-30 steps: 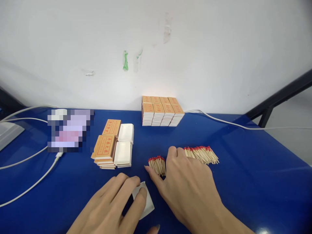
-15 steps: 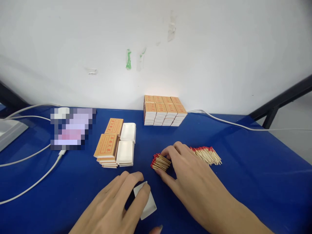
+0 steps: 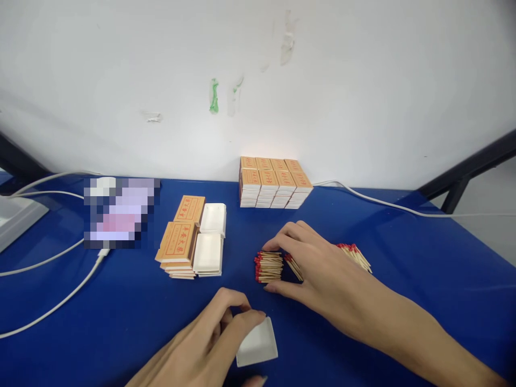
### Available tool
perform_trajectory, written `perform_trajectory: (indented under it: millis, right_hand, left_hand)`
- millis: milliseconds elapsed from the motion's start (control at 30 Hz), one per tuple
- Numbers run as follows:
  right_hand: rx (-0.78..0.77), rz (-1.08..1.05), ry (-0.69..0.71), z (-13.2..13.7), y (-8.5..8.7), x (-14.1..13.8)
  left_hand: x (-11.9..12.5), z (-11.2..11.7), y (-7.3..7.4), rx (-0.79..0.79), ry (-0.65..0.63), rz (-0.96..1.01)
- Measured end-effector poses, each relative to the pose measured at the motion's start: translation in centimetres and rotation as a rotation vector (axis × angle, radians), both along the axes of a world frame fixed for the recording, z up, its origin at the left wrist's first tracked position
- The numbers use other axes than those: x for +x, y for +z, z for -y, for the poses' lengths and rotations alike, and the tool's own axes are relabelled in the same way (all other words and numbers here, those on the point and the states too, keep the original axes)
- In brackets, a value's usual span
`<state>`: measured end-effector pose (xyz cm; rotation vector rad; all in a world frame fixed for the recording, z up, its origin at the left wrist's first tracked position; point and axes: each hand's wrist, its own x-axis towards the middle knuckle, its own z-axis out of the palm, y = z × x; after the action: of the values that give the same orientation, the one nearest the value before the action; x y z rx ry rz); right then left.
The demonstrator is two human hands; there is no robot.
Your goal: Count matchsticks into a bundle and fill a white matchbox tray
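My right hand [image 3: 310, 269] curves around a small pile of red-tipped matches [image 3: 269, 267], thumb at the near side and fingertips at the far side. A few separate matches [image 3: 293, 267] lie under its palm. A further heap of matches [image 3: 357, 256] is partly hidden behind this hand. My left hand [image 3: 217, 338] holds a white matchbox tray [image 3: 258, 344], fingers at its far left corner and thumb tip near its lower edge. The visible inside of the tray is bare.
Left of the matches stand stacked orange matchbox sleeves [image 3: 177, 242] beside stacked white trays [image 3: 208, 252]. A block of matchboxes [image 3: 274, 183] sits against the wall. A blurred phone [image 3: 124, 209] with a white cable [image 3: 91, 274] lies at left; another cable [image 3: 374, 204] runs along the right.
My left hand has moved right with the tray, which has turned straighter. The right hand has shifted slightly right and its fingers have spread along the pile, whose matches now lie more level.
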<state>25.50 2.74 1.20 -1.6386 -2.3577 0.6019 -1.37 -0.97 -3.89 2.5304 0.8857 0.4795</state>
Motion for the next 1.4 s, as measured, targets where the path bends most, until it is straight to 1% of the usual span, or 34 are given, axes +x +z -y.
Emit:
perform_trajectory:
  millis: [200, 333, 400, 500, 633, 733, 867, 967, 1167, 1400]
  right_hand:
    - [-0.025, -0.033, 0.018, -0.4, -0.1, -0.4]
    - [-0.091, -0.081, 0.006, -0.7, -0.3, -0.5]
    - [-0.125, -0.107, 0.006, -0.8, -0.3, -0.5]
    - [-0.132, -0.126, 0.021, -0.9, -0.3, -0.5]
    - [-0.129, -0.083, 0.037, -0.8, 0.0, -0.6]
    - [-0.084, -0.023, 0.071, -0.4, 0.1, -0.7]
    - [0.056, 0.058, 0.184, 0.2, -0.4, -0.5]
    - [0.121, 0.089, 0.227, 0.8, -0.7, -0.2]
    - [0.13, 0.095, 0.284, 1.6, -0.6, 0.1]
    - [0.155, 0.093, 0.29, 1.4, -0.4, 0.1]
  left_hand:
    - [0.0, -0.1, -0.6, -0.031, 0.015, 0.08]
    - [-0.2, 0.0, -0.8, -0.043, 0.023, 0.098]
    - [-0.2, 0.1, -0.8, -0.047, 0.032, 0.111]
    - [-0.1, 0.1, -0.8, -0.053, 0.033, 0.111]
    - [0.1, 0.0, -0.4, -0.048, 0.051, 0.101]
    - [0.2, -0.1, -0.2, -0.041, 0.058, 0.123]
    - [0.3, -0.2, -0.2, -0.043, 0.072, 0.139]
    - [0.3, -0.1, -0.2, -0.045, 0.078, 0.14]
    - [0.6, -0.2, -0.1, -0.037, 0.114, 0.168]
    - [0.3, 0.0, -0.2, -0.073, 0.134, 0.168]
